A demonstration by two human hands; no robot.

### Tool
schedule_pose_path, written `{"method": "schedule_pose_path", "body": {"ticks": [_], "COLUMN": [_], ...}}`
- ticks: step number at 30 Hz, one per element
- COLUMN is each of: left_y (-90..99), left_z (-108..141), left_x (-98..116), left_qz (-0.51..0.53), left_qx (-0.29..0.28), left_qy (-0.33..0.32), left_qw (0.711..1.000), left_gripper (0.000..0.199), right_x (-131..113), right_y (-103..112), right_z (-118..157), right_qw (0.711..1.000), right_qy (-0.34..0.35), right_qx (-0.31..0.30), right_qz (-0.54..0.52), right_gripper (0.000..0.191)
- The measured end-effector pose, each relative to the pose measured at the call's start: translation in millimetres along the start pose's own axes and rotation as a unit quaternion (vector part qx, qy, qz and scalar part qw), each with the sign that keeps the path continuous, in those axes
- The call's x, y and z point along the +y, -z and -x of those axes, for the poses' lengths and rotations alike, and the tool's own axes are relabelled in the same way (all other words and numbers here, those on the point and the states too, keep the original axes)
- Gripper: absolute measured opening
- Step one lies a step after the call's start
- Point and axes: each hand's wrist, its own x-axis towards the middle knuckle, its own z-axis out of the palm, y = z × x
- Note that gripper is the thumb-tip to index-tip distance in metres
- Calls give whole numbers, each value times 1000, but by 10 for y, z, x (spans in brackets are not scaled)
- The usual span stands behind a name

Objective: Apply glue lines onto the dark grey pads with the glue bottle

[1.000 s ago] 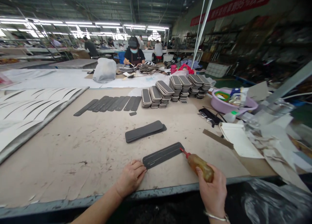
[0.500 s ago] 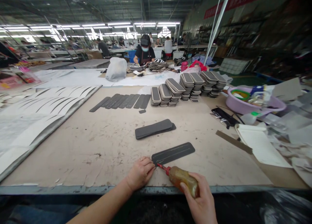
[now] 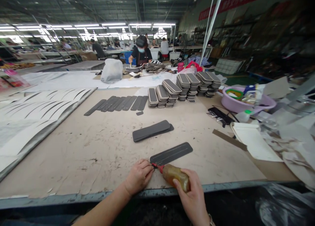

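Observation:
My right hand is wrapped round a squeeze bottle of amber, glue-like liquid, tilted so that its red nozzle points left. My left hand is closed, its fingertips pinching a small dark piece, mostly hidden, at the nozzle tip. Just beyond both hands lies a dark grey strip with rounded ends and two pale lines along its length; its near left end is by my left fingertips. Farther back, two similar strips lie one on the other.
Several dark strips lie in a row behind, with a small dark piece in front. Stacks of pale-edged strips stand to their right. A purple basin, a notepad and white sheets flank the work surface. A co-worker sits opposite.
The bottle's nozzle has moved slightly left, closer to my left fingertips. The whole view has shifted a little, so the table's things appear farther left. The strips stay where they lay.

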Motion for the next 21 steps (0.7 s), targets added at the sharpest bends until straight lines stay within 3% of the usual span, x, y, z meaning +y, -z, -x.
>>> {"method": "schedule_pose_path", "body": {"ticks": [3,12,17,21], "left_y": [-2,14,29,37], "left_z": [7,0,-27,-56], "left_x": [-11,-32,-24,-19], "left_qz": [5,2,2,2], "left_qx": [-5,8,15,15], "left_qy": [2,-15,-17,-14], "left_qw": [1000,1000,1000,1000], "left_gripper": [16,16,18,18], "right_x": [16,413,659,706], "right_y": [86,628,655,643], "right_z": [17,-247,-385,-380], "right_qw": [1000,969,952,949], "right_qy": [-7,-25,-33,-32], "right_qx": [18,186,228,233], "right_qz": [21,163,202,210], "right_gripper": [26,38,42,44]}}
